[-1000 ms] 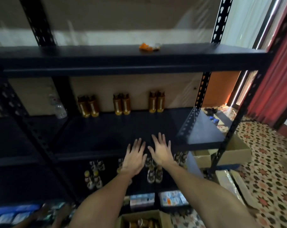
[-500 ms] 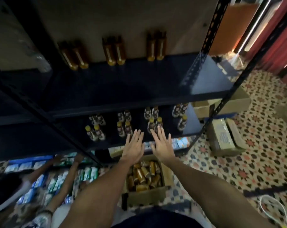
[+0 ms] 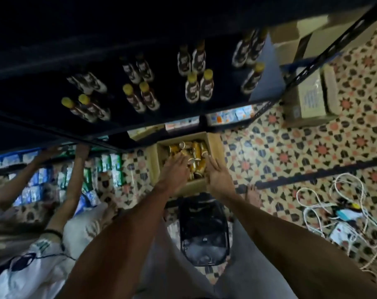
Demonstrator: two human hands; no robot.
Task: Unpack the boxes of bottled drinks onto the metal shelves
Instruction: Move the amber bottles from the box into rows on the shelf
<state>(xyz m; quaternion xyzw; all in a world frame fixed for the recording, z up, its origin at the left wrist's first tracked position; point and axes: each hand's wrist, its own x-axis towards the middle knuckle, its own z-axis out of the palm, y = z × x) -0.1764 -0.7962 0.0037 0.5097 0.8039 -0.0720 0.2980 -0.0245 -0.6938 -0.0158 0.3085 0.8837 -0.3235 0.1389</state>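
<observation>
Both hands reach down to the box (image 3: 214, 143) on the floor, just in front of the shelf (image 3: 118, 123). The left hand (image 3: 174, 167) and right hand (image 3: 217, 176) have straight fingers and hold nothing. The left is over the bottles (image 3: 196, 148), the right at the box's right edge. The bottles lie jumbled, mostly on their sides, long axes roughly toward the shelf — the left hand looks nearer.
</observation>
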